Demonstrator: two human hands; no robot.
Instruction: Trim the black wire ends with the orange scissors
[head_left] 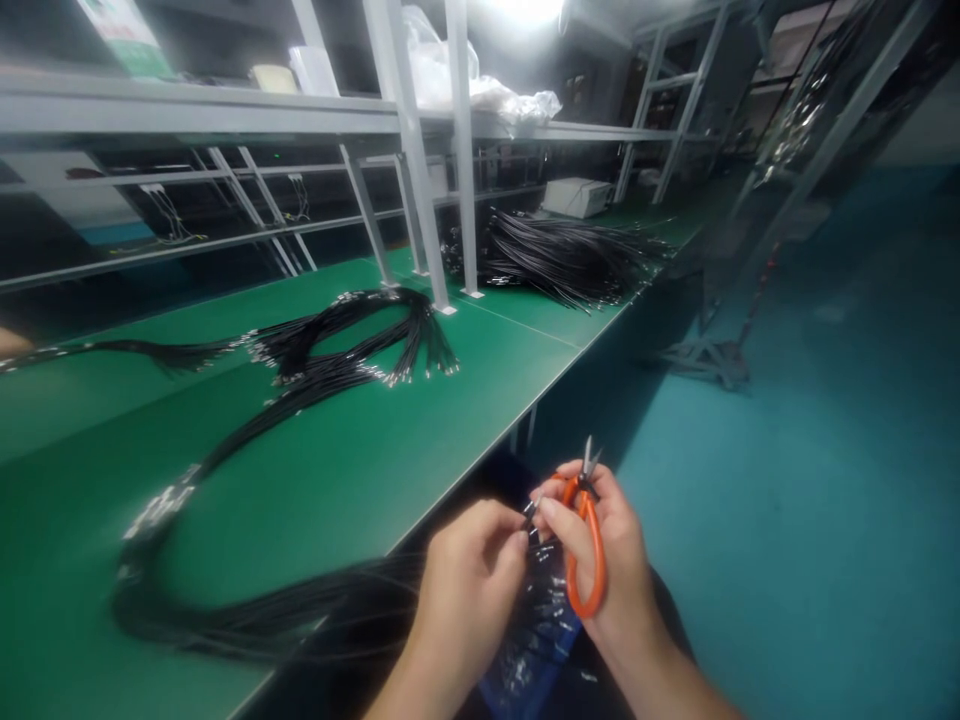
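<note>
My right hand [611,560] grips orange-handled snips [585,545], blades pointing up and away. My left hand [472,580] is closed in a pinch on the end of a thin black wire [531,512], right beside the right hand's fingertips. A thick bundle of black wires [247,620] runs from under my left hand across the green bench [375,440] and off to the left. Below the hands lies a blue container [536,640] with small metal pieces, partly hidden.
More looped black wires with metal tips [352,335] lie mid-bench. A large heap of wires [562,255] sits further back near a white box [576,197]. Grey shelf posts [416,170] rise from the bench. Teal floor [787,500] lies to the right.
</note>
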